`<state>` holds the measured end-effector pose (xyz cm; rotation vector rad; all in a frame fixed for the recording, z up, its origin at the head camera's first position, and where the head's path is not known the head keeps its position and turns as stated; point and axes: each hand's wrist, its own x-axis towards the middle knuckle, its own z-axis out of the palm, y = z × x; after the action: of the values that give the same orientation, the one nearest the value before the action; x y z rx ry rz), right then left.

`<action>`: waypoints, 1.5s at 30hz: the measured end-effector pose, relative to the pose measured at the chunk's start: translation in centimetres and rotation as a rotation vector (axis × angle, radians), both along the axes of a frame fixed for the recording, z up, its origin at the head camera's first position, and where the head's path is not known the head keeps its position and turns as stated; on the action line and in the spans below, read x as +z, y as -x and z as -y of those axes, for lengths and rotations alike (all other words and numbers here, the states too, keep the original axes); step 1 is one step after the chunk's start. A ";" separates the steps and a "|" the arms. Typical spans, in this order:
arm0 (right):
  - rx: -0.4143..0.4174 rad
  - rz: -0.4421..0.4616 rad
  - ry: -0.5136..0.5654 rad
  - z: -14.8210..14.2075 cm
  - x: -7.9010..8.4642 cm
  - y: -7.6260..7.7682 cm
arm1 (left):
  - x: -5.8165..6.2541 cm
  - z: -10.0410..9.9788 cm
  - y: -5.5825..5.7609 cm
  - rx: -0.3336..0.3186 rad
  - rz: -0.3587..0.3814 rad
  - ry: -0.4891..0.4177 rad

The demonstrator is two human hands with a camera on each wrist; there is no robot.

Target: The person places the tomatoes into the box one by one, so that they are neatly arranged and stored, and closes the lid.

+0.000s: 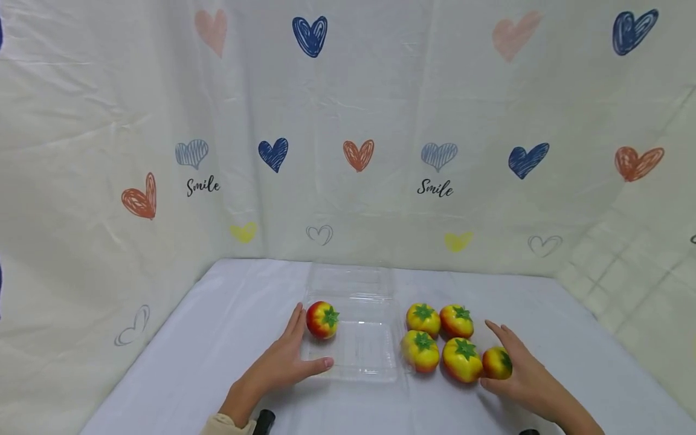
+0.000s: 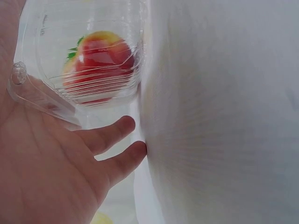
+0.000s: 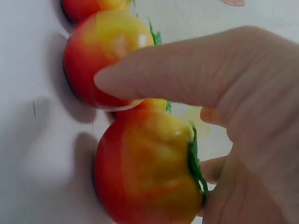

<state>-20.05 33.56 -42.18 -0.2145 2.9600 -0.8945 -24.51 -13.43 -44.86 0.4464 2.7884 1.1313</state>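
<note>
A clear plastic clamshell box (image 1: 353, 377) lies with its lid folded back. One red-and-yellow tomato (image 1: 323, 320) with a green star-shaped calyx sits in its left part. My left hand (image 1: 285, 360) is at the box's left side, fingers straight and spread, thumb over the near-left corner. The left wrist view shows the box rim beside the palm. On the right, my right hand (image 1: 519, 371) surrounds another tomato (image 3: 149, 170), with thumb and fingers apart on either side of it. Its thumb (image 3: 154, 74) overlaps a neighbouring tomato (image 3: 105, 51) in the right wrist view.
Several more tomatoes (image 1: 462, 359) stand grouped between the box and my right hand, close to the box's right wall. A white cloth (image 1: 179, 374) covers the table. Behind it hangs a pale curtain (image 1: 380, 205) printed with hearts.
</note>
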 end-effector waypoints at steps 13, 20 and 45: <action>-0.061 0.028 -0.058 -1.1 -1.1 0.6 | 0.0 -0.1 0.3 -0.003 0.014 -0.008; -0.126 0.058 -0.097 -1.4 -1.3 0.7 | 0.0 0.0 0.4 -0.007 0.010 -0.008; -0.345 -0.105 -0.009 -0.5 1.5 1.6 | 0.3 0.1 -0.2 -0.012 0.021 -0.018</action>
<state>-21.60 34.05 -40.72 0.2672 3.1552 -0.9243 -24.28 -13.50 -44.53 0.4504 2.7559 1.1534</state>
